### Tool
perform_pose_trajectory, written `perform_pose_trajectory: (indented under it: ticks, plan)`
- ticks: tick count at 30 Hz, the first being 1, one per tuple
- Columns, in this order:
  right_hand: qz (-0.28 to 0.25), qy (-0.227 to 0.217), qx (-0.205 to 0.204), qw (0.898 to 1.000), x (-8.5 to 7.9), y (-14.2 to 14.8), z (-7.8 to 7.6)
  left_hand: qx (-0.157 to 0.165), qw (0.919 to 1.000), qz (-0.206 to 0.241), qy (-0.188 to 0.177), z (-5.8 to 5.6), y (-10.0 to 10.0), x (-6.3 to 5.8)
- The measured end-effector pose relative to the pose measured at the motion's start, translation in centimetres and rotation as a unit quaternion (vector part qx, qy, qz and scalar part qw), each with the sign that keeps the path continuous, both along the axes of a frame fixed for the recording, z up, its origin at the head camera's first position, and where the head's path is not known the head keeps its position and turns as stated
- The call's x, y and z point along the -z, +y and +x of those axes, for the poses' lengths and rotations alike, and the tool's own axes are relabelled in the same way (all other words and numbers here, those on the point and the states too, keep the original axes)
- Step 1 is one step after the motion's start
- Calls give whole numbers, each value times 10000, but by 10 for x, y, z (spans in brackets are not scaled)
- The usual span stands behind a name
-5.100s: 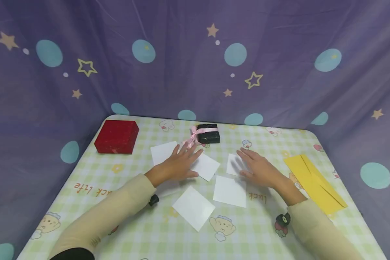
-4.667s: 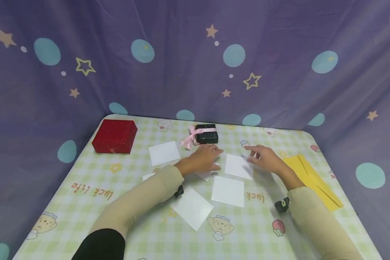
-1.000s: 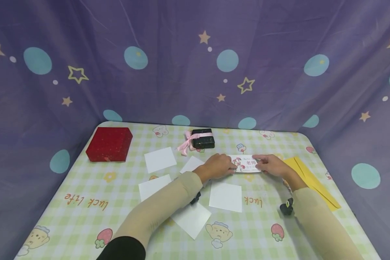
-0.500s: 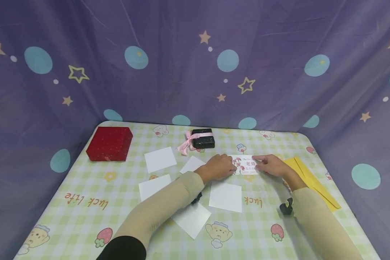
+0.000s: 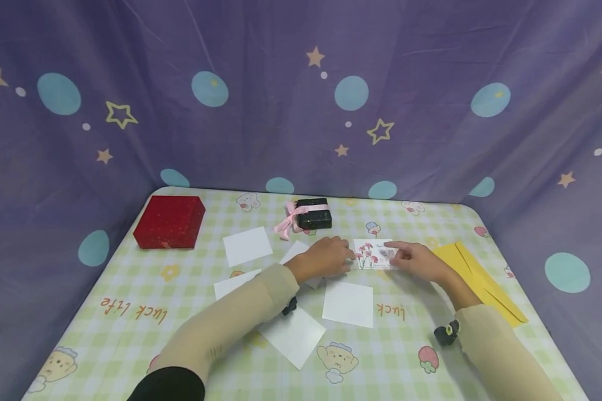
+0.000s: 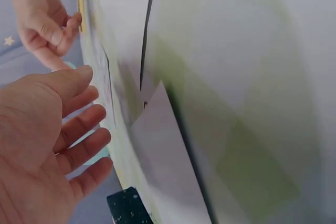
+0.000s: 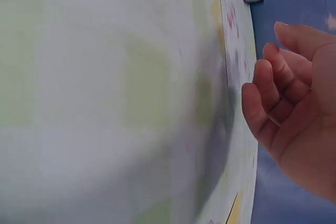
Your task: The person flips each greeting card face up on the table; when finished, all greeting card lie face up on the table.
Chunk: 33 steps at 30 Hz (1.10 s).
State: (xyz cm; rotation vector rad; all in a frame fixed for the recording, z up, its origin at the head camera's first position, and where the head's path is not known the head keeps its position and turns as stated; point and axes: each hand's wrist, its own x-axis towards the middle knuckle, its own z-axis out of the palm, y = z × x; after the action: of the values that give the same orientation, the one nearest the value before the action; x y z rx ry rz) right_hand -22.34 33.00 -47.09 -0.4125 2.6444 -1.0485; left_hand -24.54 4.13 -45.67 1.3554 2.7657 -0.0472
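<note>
A white card printed with pink flowers and writing lies face up on the checked tablecloth in the head view. My left hand is just off the card's left edge; the left wrist view shows its fingers spread and loosely bent, holding nothing. At the card's other side, my right hand has its index finger over the right part, covering some of the print. Loosely curled fingers with a gap from the card's surface show in the right wrist view.
Several blank white cards lie left of and below the printed one, some partly under my left arm. A black box with a pink ribbon and a red box stand farther back. A yellow envelope lies at the right.
The blank card at the right has been turned over, showing its printed face. Since half a second ago my left hand has let go and drawn left, and my right hand's grip has loosened.
</note>
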Motion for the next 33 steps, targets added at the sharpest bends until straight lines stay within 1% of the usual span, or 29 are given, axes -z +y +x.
perform_pose_trajectory:
  ticks: [3,6,9,11,14,18,22,25,30,33]
  plan:
    - [56,174,-257,9995,-2,-11,14,-92,9998,65,-154,4,-13,0]
    - [111,327,-493,9982,-3,-22,28,-174,9991,214,-328,11,-27,-2]
    - [199,407,-600,9972,-1,-32,39,-213,9979,378,-490,22,-42,-4]
    - [241,421,-618,9969,1,-38,46,-211,9975,421,-526,28,-49,-3]
    - [278,344,-661,9968,5,-45,54,-256,9973,383,-568,37,-56,0]
    - [442,314,-802,9953,9,-53,61,-291,9974,341,-557,48,-59,5]
    - [662,449,-763,9939,11,-59,66,-295,9983,231,-452,57,-60,11]
    - [766,499,-615,9939,11,-61,70,-314,9985,225,-393,60,-60,15]
    - [896,454,-360,9943,11,-65,74,-345,9983,370,-296,63,-61,15]
    - [828,434,-300,9952,11,-67,75,-409,9978,379,-362,63,-61,14]
